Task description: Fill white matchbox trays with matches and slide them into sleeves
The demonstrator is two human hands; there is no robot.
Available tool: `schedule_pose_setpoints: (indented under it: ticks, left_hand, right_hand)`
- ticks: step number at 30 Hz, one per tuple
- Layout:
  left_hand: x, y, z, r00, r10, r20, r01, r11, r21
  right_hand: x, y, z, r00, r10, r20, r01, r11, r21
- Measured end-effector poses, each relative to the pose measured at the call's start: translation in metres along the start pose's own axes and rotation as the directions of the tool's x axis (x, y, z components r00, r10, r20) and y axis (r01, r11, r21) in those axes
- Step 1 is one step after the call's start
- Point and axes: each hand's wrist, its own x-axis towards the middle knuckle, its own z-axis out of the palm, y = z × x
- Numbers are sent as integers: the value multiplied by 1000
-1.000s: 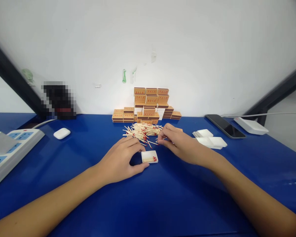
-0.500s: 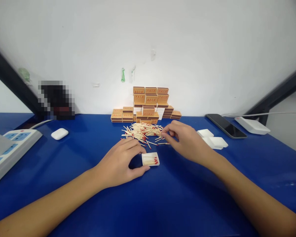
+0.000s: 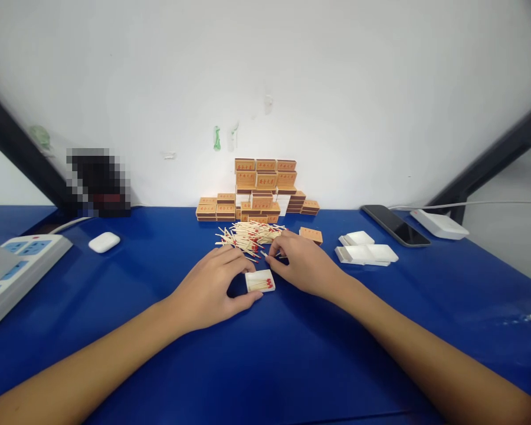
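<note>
A small white matchbox tray [image 3: 260, 275] lies on the blue table with several red-tipped matches inside. My left hand [image 3: 212, 289] steadies it, thumb at its near edge and fingers at its far left corner. Just beyond the tray, my right hand [image 3: 303, 260] pinches a match [image 3: 264, 254] between thumb and forefinger. A loose heap of matches [image 3: 248, 236] spreads behind both hands. Orange matchboxes [image 3: 265, 179] are stacked against the wall, and one single matchbox [image 3: 311, 235] lies behind my right hand.
White empty trays [image 3: 366, 254] lie to the right, with a phone [image 3: 396, 225] and a white flat device [image 3: 439, 225] beyond them. On the left are a white earphone case [image 3: 104, 242] and a power strip [image 3: 30, 265]. A cable runs along the right back.
My right hand has moved left and nearer, from the heap's right side towards the tray, with a match now visible at its fingertips. The single matchbox behind it has come into view.
</note>
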Motion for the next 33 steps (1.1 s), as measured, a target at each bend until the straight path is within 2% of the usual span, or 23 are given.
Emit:
schedule_pose_setpoints:
  ticks: [9, 11, 14, 18, 20, 25, 27, 29, 33]
  left_hand:
    - [-1, 0, 0, 1000, -24, 16, 23, 999, 38]
    - [-2, 0, 1, 1000, -21, 12, 20, 999, 30]
    - [-1, 1, 1, 1000, -17, 15, 16, 999, 27]
    - [-1, 2, 1, 1000, -7, 16, 7, 1000, 29]
    - [-1, 2, 1, 1000, -5, 9, 5, 1000, 22]
    - [-1, 1, 0, 999, 12, -34, -12, 1000, -12]
    - [-1, 2, 0, 998, 25, -55, -26, 1000, -14]
    - [0, 3, 0, 998, 33, -52, -33, 999, -5]
    - [0, 4, 0, 1000, 23, -13, -23, 1000, 14]
  right_hand:
    - [-11, 14, -19, 988, -16, 152, 11, 1000, 28]
    - [-14, 9, -23, 989, -34, 144, 26, 998, 60]
    - [-20, -7, -24, 985, -121, 124, 111, 990, 84]
    - [-24, -27, -18, 966, -191, 176, 183, 981, 58]
    - [-23, -26, -18, 968, -206, 145, 193, 977, 94]
    - [-18, -2, -33, 983, -164, -83, 172, 980, 95]
    - [-18, 3, -38, 981, -153, -120, 165, 982, 94]
    - [-19, 0, -39, 981, -167, -100, 179, 976, 121]
    - [-23, -14, -28, 967, -251, 50, 236, 948, 212]
